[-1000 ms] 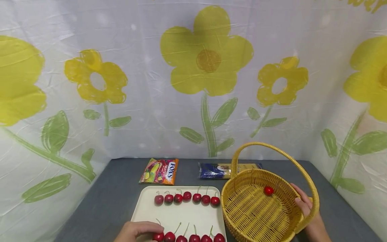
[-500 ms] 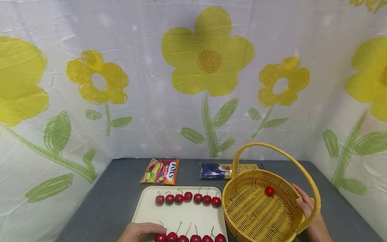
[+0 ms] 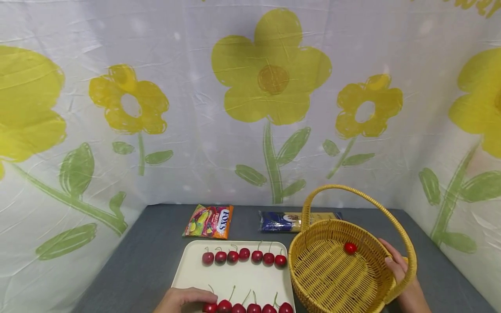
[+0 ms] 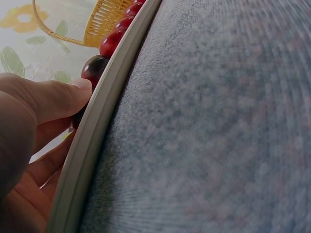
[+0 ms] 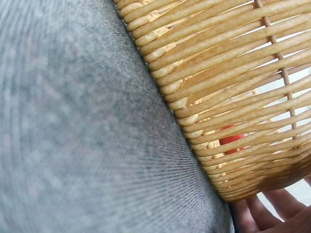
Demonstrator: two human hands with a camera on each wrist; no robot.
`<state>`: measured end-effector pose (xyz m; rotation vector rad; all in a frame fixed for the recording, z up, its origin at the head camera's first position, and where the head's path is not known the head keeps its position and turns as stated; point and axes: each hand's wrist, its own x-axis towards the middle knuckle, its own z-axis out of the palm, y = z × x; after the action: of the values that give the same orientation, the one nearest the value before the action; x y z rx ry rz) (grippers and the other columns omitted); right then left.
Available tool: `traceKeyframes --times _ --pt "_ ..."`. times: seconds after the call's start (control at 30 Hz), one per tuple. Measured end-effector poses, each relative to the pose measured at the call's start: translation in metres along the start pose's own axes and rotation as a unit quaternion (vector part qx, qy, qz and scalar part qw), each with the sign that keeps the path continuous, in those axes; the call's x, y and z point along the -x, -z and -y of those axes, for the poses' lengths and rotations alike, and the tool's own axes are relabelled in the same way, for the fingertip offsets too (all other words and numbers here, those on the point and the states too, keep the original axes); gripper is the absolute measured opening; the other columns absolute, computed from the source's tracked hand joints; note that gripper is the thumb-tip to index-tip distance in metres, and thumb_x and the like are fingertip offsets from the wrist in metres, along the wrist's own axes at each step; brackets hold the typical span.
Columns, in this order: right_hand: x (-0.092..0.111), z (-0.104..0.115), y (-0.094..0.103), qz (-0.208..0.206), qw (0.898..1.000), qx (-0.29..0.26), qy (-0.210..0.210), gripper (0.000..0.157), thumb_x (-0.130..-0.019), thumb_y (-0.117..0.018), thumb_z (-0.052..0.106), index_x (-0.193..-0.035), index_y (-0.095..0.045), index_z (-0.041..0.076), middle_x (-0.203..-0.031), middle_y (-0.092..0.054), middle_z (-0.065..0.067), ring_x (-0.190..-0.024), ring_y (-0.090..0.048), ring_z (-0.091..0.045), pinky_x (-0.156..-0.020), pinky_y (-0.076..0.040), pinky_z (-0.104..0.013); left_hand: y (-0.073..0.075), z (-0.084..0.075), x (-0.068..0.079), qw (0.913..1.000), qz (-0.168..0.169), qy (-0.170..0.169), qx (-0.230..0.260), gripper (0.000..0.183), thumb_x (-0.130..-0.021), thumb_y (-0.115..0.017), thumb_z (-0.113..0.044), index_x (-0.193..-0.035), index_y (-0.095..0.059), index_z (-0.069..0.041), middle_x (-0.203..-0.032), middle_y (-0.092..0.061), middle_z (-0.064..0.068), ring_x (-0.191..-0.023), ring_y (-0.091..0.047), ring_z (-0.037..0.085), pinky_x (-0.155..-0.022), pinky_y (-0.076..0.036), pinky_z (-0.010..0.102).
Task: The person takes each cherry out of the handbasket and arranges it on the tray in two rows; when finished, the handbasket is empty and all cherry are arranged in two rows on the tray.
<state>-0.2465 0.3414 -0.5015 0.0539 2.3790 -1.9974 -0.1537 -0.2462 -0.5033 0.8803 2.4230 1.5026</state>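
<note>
My left hand (image 3: 185,299) is at the near left of the white tray (image 3: 242,277). Its thumb and fingers pinch the leftmost cherry (image 3: 210,307) of the front row; in the left wrist view this dark cherry (image 4: 78,117) is partly hidden behind the thumb. Several more red cherries (image 3: 253,308) with green stems line up to its right. A second row of cherries (image 3: 256,256) lies along the tray's far side. My right hand (image 3: 403,278) grips the right side of the yellow wicker basket (image 3: 332,278), thumb at the rim. One red cherry (image 3: 350,248) lies inside.
A bag of Fox's fruit candy (image 3: 209,221) lies behind the tray. Partly behind the basket is a blue and gold packet (image 3: 275,221). The basket's tall handle (image 3: 364,193) arches over it. Flower-printed cloth (image 3: 195,130) encloses the grey table (image 3: 133,261).
The head view has drifted a little, so everything sits slightly farther right in it. Both hands keep their places at the front-row cherry and the basket.
</note>
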Motion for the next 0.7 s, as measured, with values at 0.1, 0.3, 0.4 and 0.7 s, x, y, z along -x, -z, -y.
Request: traceKeyframes --times 0.1,0.3,0.4,0.7 --pt "0.0009 -0.0013 0.0011 0.005 1.0 -0.003 0.001 0.059 -0.121 -0.024 0.02 -0.174 -0.009 0.001 -0.119 -0.047 0.049 -0.108 -0.055 0.022 -0.088 -0.054 -0.011 0.0001 0.0 -0.0001 1.0 0.001 0.003 0.001 0.033 -0.1 -0.082 -0.02 -0.129 -0.079 -0.006 -0.123 -0.082 0.0 -0.111 -0.074 0.002 -0.095 -0.056 0.014" --pt "0.0013 -0.0044 0.0019 0.006 1.0 -0.002 0.018 0.058 -0.121 -0.026 0.02 -0.173 -0.012 0.001 -0.12 -0.052 0.047 -0.109 -0.059 0.018 -0.087 -0.056 -0.015 0.0004 -0.0001 -0.0002 1.0 0.002 0.005 -0.002 0.032 -0.101 -0.082 -0.02 -0.129 -0.08 -0.006 -0.124 -0.082 -0.001 -0.112 -0.073 0.002 -0.096 -0.057 0.015" --pt "0.0004 -0.0048 0.0019 0.005 1.0 0.0 0.01 0.058 -0.121 -0.025 0.021 -0.174 -0.011 0.004 -0.12 -0.051 0.048 -0.109 -0.058 0.019 -0.087 -0.056 -0.014 0.0007 -0.0002 -0.0002 1.0 0.003 0.004 -0.002 0.033 -0.1 -0.082 -0.02 -0.13 -0.079 -0.007 -0.125 -0.081 0.0 -0.113 -0.073 0.002 -0.096 -0.056 0.015" --pt "0.0006 -0.0047 -0.0001 0.002 0.999 -0.034 0.035 0.052 -0.12 -0.027 0.015 -0.171 -0.019 0.007 -0.121 -0.053 0.047 -0.109 -0.058 0.019 -0.087 -0.054 -0.011 0.0058 -0.0063 0.0009 0.9992 0.012 0.035 -0.016 0.038 -0.1 -0.083 -0.024 -0.134 -0.078 -0.008 -0.131 -0.08 0.002 -0.121 -0.072 0.0 -0.099 -0.059 0.02"
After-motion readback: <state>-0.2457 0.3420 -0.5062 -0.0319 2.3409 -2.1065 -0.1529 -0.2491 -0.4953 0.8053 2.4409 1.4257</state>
